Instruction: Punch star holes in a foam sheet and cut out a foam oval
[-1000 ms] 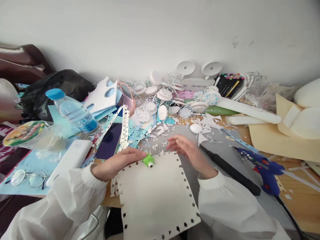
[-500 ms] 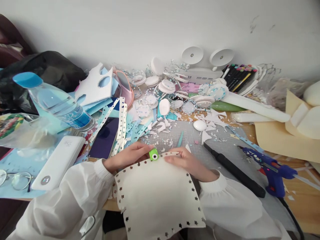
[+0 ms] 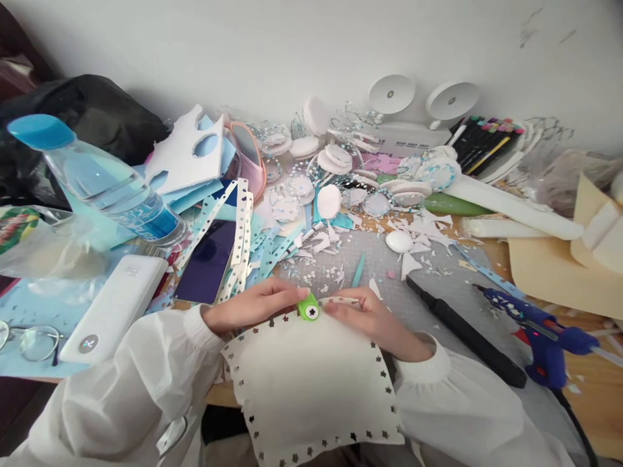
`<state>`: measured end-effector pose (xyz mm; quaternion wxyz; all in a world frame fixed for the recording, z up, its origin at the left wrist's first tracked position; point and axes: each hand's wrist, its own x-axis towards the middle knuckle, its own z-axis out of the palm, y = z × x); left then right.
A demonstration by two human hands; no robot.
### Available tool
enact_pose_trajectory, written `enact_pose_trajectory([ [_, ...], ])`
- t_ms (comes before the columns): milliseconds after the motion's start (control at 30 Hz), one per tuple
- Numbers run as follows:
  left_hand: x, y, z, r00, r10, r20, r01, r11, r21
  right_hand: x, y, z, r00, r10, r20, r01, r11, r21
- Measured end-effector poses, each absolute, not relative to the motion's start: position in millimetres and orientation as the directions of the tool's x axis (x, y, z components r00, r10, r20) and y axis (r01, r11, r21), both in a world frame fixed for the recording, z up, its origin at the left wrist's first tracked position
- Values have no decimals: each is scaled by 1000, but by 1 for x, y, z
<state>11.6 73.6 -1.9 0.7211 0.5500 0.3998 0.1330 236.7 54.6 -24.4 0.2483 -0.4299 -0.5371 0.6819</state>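
A cream sheet of paper hangs over the table's front edge, with small flower-shaped holes along its borders. My left hand is closed on a small green craft punch, which sits over the sheet's top edge. The punch's white round face with a dark flower shape points toward me. My right hand pinches the top edge of the sheet just right of the punch, thumb on the near side. The fingers behind the paper are partly hidden.
A hot glue gun and a black pen-like tool lie at right. Paper scraps and white decorated discs crowd the back. At left are a phone, a power bank, glasses and a water bottle.
The green punch and my left hand have shifted slightly right along the sheet's top edge, nearer my right hand. The camera view has also moved a little.
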Motion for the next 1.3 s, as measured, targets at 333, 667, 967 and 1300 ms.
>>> enact_pose_trajectory([
  [333, 10, 70, -8, 772, 591, -234, 290, 0, 957, 233, 49, -19, -587, 797, -143, 236, 0, -972],
  [667, 10, 64, -12, 801, 590, -102, 325, -285, 902, 234, 45, -24, -648, 760, 48, 250, 272, -929],
  [967, 10, 60, -15, 852, 515, -100, 279, -283, 918, 233, 43, -26, -694, 712, 106, 235, 363, -902],
  [1300, 12, 59, -19, 871, 491, -16, 196, -318, 928, 231, 41, -29, -688, 722, 77, 250, 335, -909],
])
